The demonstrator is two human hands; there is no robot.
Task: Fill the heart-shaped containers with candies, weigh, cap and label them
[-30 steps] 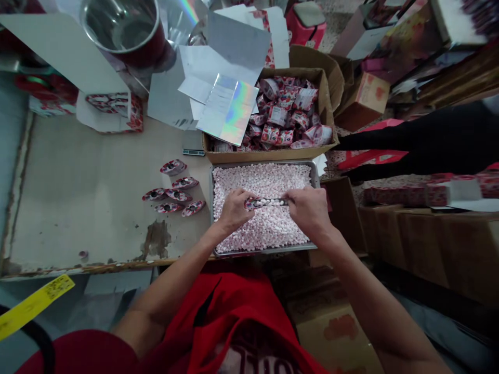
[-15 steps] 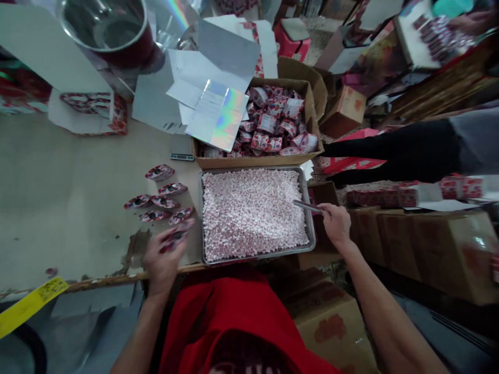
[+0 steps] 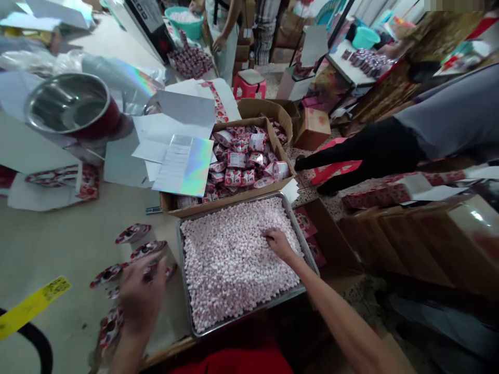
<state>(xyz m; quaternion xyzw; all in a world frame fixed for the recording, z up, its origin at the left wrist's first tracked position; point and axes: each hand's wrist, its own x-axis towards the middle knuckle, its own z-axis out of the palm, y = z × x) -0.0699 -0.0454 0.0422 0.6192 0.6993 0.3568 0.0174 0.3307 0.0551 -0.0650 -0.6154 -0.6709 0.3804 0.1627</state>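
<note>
Taking the clock from the middle of our metal tray [image 3: 299, 231], with twelve pointing away from us, we have white pellets [image 3: 230, 270] spread almost to its rim, the raised sides presumably keeping them from rolling off. Our right hand [image 3: 278, 242] reaches in towards two o'clock, fingers curled together and tips down at the pellets; whatever may be pinched there is hidden, so we can't say if it has hold of anything.

At nine o'clock our left hand [image 3: 142, 293] is blurred above the bench [image 3: 47, 249], fingers bent and partly spread over the small printed packets [image 3: 133, 234]. We cannot make out whether it grips one. The packets stand close by the tray with their mouths facing up, probably so nothing spills and each is easy to reach. One packet [image 3: 111, 327] sits apart at eight o'clock.

Up against the tray at twelve, a cardboard box [image 3: 230, 201] holds a heap of similar packets, likely kept within arm's reach. Loose sheets [image 3: 181, 166] overlap its corner at eleven, and a metal bowl [image 3: 70, 106] stands at ten.
</note>
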